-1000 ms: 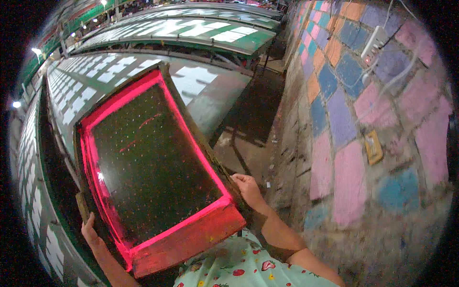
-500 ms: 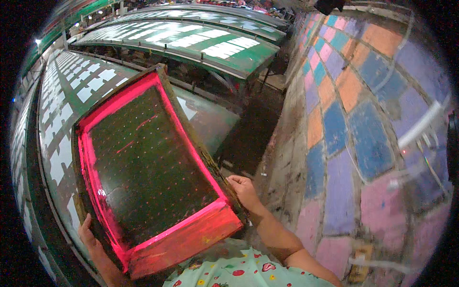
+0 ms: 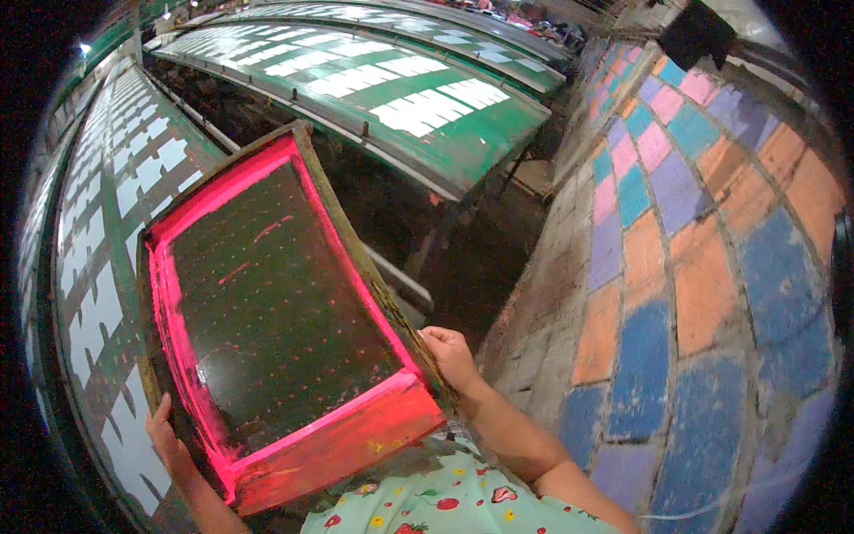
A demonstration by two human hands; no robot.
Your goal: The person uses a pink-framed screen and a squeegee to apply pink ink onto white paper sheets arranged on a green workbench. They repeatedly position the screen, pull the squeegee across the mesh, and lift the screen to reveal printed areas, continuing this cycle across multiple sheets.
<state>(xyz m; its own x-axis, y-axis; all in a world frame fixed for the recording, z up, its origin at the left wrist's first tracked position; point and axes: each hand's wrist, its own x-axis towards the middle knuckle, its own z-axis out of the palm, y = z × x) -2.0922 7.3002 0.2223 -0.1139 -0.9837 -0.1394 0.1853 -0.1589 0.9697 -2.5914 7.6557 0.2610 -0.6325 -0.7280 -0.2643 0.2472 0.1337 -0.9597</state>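
Note:
A screen-printing frame (image 3: 285, 311) is held up tilted in front of my body, its mesh dark with rows of small pink dots. Bright pink ink coats the inner borders, and a wider red-pink strip runs along the near edge. My left hand (image 3: 164, 433) grips the left side near the lower corner, fingers partly hidden by the frame. On the opposite side, my right hand (image 3: 450, 356) is closed around the worn wooden edge near the lower right corner. Below the frame shows a pale green garment (image 3: 463, 498) with a fruit print.
Long green printing tables (image 3: 507, 133) with white cut pieces stretch away ahead; another table (image 3: 98, 258) runs along the left. To the right rises a wall of painted blocks (image 3: 694, 267). A dark gap (image 3: 480, 258) lies between tables and wall. A black object (image 3: 698, 36) hangs high right.
The tables and painted wall have shifted nearer in view as I move forward. The near table's end, earlier seen right of the frame, no longer shows there. Both hands keep their hold.

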